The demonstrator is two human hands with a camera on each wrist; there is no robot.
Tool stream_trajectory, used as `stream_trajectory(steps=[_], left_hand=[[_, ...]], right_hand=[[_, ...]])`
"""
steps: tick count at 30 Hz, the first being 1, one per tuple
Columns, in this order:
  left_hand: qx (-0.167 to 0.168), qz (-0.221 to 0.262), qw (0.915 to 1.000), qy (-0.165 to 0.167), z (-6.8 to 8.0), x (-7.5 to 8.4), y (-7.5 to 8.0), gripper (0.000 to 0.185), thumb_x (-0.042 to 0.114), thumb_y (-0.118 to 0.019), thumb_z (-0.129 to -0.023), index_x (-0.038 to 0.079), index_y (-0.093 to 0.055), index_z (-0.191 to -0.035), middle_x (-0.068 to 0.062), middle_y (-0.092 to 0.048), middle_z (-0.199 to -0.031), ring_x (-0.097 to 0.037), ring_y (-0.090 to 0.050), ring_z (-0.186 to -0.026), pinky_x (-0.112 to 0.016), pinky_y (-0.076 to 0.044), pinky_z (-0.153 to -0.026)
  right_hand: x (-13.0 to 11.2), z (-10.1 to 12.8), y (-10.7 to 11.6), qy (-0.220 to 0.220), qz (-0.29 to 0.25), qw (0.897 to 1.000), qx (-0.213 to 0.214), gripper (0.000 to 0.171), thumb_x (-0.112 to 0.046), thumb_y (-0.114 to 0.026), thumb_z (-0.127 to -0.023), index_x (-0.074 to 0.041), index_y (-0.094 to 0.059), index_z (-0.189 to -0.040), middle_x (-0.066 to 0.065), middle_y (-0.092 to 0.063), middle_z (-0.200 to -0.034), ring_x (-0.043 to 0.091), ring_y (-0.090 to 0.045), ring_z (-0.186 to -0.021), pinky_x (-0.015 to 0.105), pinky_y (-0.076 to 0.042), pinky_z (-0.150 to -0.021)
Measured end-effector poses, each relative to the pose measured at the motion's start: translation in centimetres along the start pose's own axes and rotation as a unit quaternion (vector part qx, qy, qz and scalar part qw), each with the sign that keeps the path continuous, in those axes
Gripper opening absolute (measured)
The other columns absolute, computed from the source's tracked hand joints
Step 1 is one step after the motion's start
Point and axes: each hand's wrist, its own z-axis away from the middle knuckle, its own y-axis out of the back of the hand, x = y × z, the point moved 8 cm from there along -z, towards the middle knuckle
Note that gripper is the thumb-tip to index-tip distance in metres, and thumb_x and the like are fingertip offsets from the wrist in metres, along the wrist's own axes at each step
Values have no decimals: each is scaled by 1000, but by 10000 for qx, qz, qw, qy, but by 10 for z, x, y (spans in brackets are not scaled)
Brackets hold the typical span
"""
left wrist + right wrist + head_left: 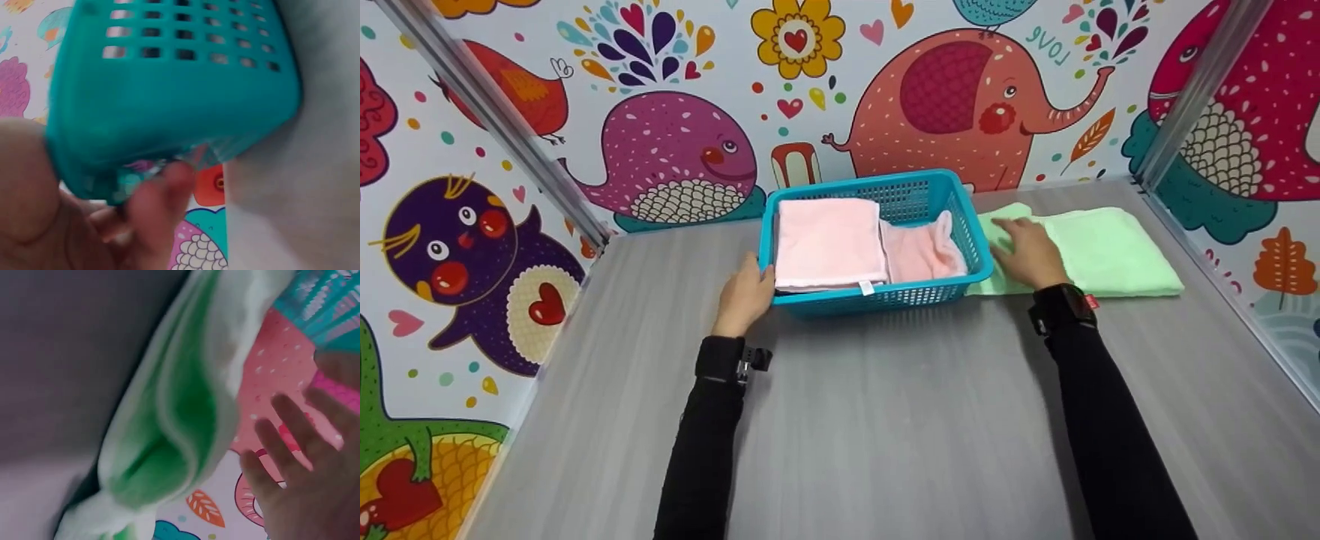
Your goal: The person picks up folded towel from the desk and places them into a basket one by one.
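A teal plastic basket stands at the middle back of the grey table and holds two folded pink towels, one on the left and one on the right. My left hand grips the basket's front left corner, with the thumb at the rim. The left wrist view shows my curled fingers against the basket wall. To the right of the basket lies a folded light green towel. My right hand rests flat on its left end with straight fingers. In the right wrist view the green towel lies beside my spread hand.
The grey table is boxed in by walls with bright cartoon animals at the left, back and right. Slanted metal posts stand at the back corners. The basket and the green towel touch side by side.
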Motion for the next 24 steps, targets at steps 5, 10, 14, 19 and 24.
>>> stream_trajectory(steps=[5, 10, 14, 19, 24], left_hand=[[138, 119, 9998, 26, 0, -1, -2, 46, 26, -39, -112, -7, -41, -143, -18, -58, -100, -27, -53, -83, -37, -43, -70], [376, 89, 9992, -31, 1, 1, -2, 42, 24, -40, -111, -8, -46, -138, -12, -53, -91, -25, -51, -78, -36, -41, -67], [456, 59, 9989, -24, 1, 3, -3, 42, 24, -40, -112, -8, -46, -138, -13, -54, -91, -25, -52, -78, -36, -42, -68], [534, 134, 9985, -62, 1, 4, -1, 39, 23, -39, -111, -8, -47, -134, -10, -48, -86, -25, -50, -76, -36, -41, -66], [580, 146, 9981, -149, 2, 4, -3, 37, 20, -39, -111, -8, -48, -131, -6, -44, -79, -23, -47, -68, -35, -38, -62]], right_hand=[[6, 8, -26, 249, 540, 9918, -1134, 54, -21, -54, -103, 5, -48, -150, 32, -44, -154, 52, -36, -145, 64, -28, -120], [5, 15, -30, 256, 759, 9895, -1205, 55, -22, -56, -101, 4, -50, -149, 29, -44, -155, 50, -36, -146, 64, -30, -119], [5, 25, -30, 313, 1044, 9870, -1182, 57, -26, -55, -100, 3, -50, -150, 28, -46, -155, 48, -38, -146, 63, -32, -118], [2, 40, -30, 494, 1282, 9824, -1266, 57, -28, -55, -102, 3, -50, -149, 27, -45, -156, 49, -39, -145, 63, -34, -117], [-4, 60, -28, 609, 1484, 9764, -1443, 55, -31, -54, -102, -2, -53, -149, 27, -48, -153, 51, -41, -142, 69, -40, -109]])
